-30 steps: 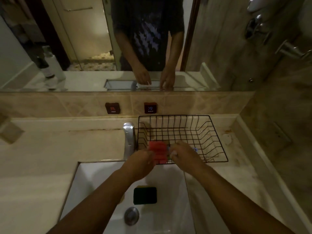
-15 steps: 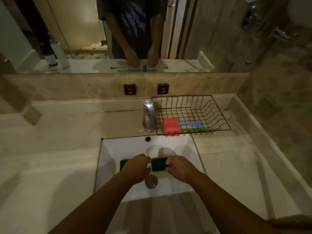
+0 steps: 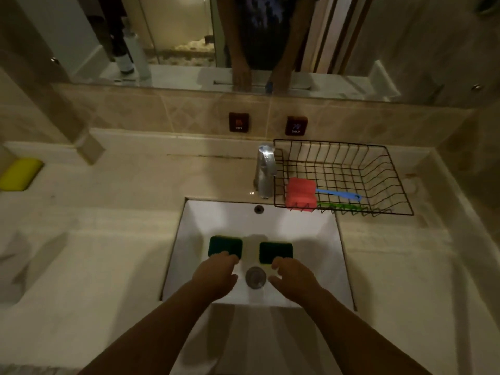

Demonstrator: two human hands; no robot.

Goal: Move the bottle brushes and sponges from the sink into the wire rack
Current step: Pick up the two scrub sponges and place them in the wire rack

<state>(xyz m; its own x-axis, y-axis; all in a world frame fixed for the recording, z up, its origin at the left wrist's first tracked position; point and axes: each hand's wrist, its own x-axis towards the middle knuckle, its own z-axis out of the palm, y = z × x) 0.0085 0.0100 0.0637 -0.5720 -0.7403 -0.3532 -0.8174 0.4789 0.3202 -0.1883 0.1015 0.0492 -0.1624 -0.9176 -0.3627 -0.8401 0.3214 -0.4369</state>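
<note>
Both hands [image 3: 216,274] [image 3: 295,277] now nearer, fingers open; two green sponges [image 3: 225,247] [image 3: 276,252] in sink [image 3: 311,231].

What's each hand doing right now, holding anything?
Left hand: open, fingertips at the left green sponge, nothing gripped yet.
Right hand: open, fingers curled beside the right green sponge, holding nothing.

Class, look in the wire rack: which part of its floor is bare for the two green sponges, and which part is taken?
The wire rack is bare across its back and right, behind the blue brush. Its front-left corner is crowded by the red sponge, with the green brush along the front edge.
</note>
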